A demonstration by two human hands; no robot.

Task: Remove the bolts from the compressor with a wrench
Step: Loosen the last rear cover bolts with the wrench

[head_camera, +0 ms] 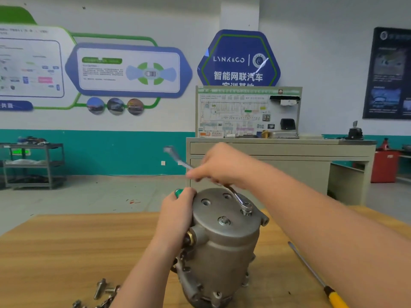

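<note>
A grey metal compressor [224,245] stands upright on the wooden table [66,252]. Its round top cover shows two empty bolt holes and two bolts. My right hand [222,165] grips the shaft of a silver wrench [238,197], whose ring end sits on the bolt [246,207] at the cover's right edge. The wrench's far end sticks out blurred to the upper left. Another bolt [223,220] stands near the front of the cover. My left hand [178,210] grips the compressor's left upper side, beside a green cap [178,192].
Several loose bolts [101,290] lie on the table at the lower left. A screwdriver [318,278] with a yellow handle lies at the right. Beyond the table stand a beige bench [289,152], a grey shelf cart [33,165] and a red container [385,167].
</note>
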